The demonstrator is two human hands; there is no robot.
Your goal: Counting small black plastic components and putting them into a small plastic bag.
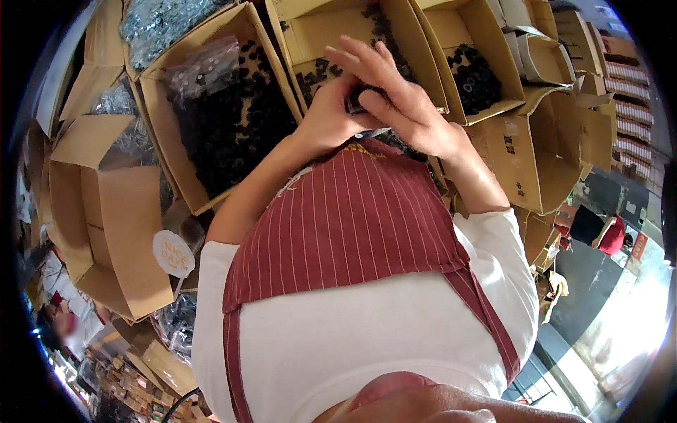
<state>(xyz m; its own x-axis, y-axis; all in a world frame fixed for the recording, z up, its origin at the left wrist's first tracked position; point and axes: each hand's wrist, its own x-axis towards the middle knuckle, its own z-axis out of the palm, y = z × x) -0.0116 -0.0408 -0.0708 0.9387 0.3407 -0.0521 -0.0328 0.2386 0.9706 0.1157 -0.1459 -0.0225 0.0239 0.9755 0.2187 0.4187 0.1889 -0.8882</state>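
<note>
My two hands meet in front of my chest, over the near edge of the middle cardboard box (310,28). My left hand (328,111) is closed around a small black part (358,99), mostly hidden by the fingers, so its exact kind does not show. Over it reaches my right hand (412,113), its fingers stretched out and apart and its thumb close to the black part. Loose black pieces (384,32) lie in the middle box behind the hands. Just below the hands is the top of a striped dark red apron (345,204).
At the left, a box (293,106) holds many small black parts (218,141) and a clear bag (211,67). Another box (518,92) on the right has a heap of black pieces (474,81). Open cartons (130,233) crowd both sides. A person (599,229) is at far right.
</note>
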